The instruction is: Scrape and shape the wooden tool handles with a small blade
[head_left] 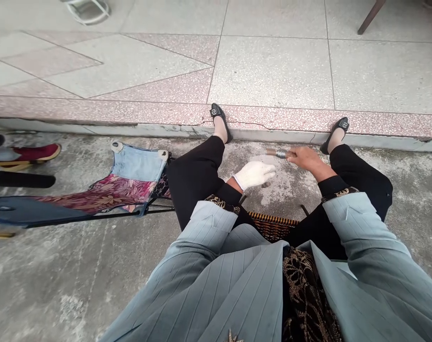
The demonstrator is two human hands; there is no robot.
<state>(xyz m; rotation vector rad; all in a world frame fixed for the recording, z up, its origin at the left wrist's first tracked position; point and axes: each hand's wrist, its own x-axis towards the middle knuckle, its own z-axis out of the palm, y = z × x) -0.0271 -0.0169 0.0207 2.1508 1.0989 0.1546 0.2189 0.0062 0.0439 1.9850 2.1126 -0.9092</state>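
Two hands between the knees: right hand (303,157), bare, fingers closed round one end of one short rod (280,153) with a silvery band, its far end blurred, held above the concrete (130,266); left hand (254,175), in one white glove, fingers part-curled just beside the rod, can't tell if they grip anything. Two black shoes (221,121), one ornament each, marks too small to read; one woven seat (273,227) below; one patchwork folding chair (105,194) at left.
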